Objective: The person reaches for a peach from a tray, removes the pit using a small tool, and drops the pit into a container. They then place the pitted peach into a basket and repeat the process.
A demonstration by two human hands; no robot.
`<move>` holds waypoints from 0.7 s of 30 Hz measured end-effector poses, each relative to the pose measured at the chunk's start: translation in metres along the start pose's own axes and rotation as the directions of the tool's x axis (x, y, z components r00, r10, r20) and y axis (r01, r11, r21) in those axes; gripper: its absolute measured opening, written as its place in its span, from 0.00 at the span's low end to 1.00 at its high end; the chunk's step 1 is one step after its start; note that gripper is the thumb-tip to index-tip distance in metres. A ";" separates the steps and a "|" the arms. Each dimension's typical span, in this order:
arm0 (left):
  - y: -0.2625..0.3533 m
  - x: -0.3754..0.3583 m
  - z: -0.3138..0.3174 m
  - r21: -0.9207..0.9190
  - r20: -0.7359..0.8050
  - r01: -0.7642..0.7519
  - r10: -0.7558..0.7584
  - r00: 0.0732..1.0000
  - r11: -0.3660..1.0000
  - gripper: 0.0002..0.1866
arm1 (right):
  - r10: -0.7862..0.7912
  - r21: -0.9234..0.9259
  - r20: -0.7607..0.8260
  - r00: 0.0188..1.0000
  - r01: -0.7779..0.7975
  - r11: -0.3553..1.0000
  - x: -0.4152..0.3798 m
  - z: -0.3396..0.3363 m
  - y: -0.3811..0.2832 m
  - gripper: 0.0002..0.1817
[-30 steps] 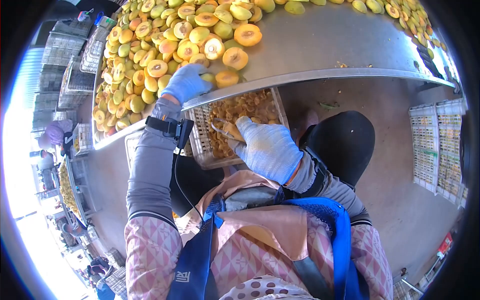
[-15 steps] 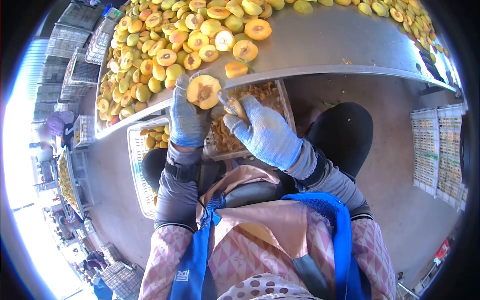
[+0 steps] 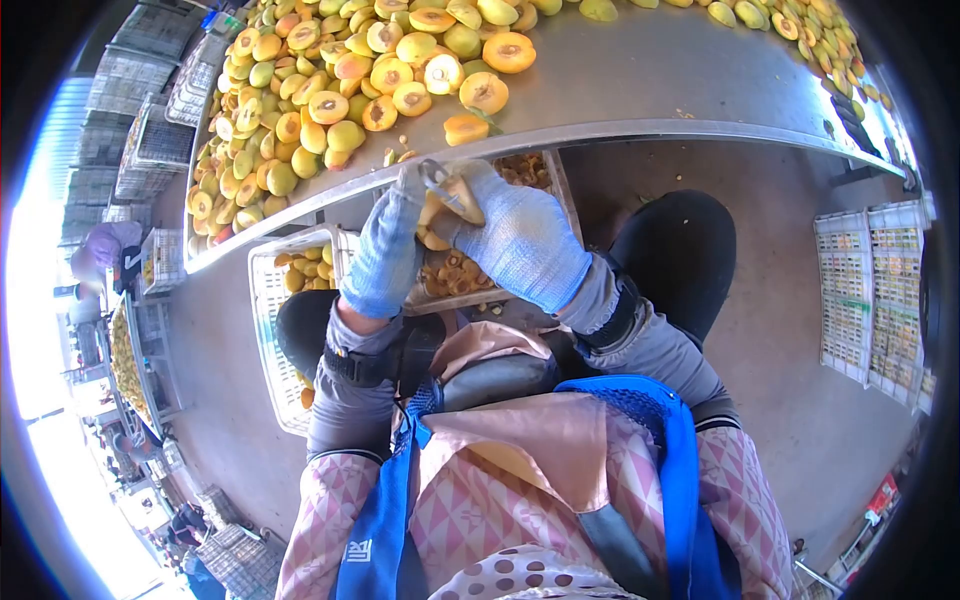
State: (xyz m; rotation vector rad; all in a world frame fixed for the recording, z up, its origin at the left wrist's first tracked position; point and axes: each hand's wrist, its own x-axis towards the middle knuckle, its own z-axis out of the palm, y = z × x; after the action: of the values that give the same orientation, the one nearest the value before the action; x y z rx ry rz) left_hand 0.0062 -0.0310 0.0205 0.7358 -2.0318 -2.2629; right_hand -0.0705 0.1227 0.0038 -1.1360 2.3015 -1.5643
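Just in front of the metal table's edge, my left hand (image 3: pixel 385 245), in a pale blue knit glove, is closed round a peach half (image 3: pixel 428 218), mostly hidden by the fingers. My right hand (image 3: pixel 525 235), gloved alike, grips a small pitting tool with a wooden handle (image 3: pixel 460 200). Its metal end is at the fruit, between the two hands. Below them is a crate (image 3: pixel 492 298) holding brown and orange fruit scraps. Many halved yellow-orange peaches (image 3: pixel 327 107) are heaped on the table (image 3: pixel 620 80), cut faces showing on some.
A white basket with peaches (image 3: pixel 265 340) stands at lower left, beside my knee. White crates (image 3: pixel 870 300) stand at far right. Stacked crates (image 3: pixel 150 140) are at upper left, near a person in purple (image 3: pixel 110 245). My right knee (image 3: pixel 675 260) is under the table edge.
Both hands have drawn together. My left hand has turned, so the peach half's cut face no longer shows. The tool has moved left and up to the fruit.
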 end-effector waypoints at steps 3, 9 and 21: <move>0.004 -0.002 -0.001 0.015 0.186 -0.183 0.177 0.966 0.983 0.46 | 0.069 0.256 -0.143 0.987 -0.031 0.966 0.002 0.001 0.005 0.21; -0.021 0.002 0.000 -0.279 0.015 -0.254 0.269 0.963 0.926 0.30 | 0.088 0.273 -0.052 0.995 -0.071 0.959 -0.006 0.026 0.013 0.21; -0.027 0.001 0.018 0.351 -0.209 -0.563 0.648 0.732 0.749 0.21 | -0.006 -0.056 -0.058 0.998 0.003 0.998 -0.020 0.024 -0.004 0.17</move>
State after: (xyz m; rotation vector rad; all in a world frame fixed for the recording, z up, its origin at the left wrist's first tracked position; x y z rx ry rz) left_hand 0.0074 -0.0103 -0.0045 0.3169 -2.0279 -1.4212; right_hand -0.0424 0.1173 -0.0098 -1.1232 2.3962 -1.5642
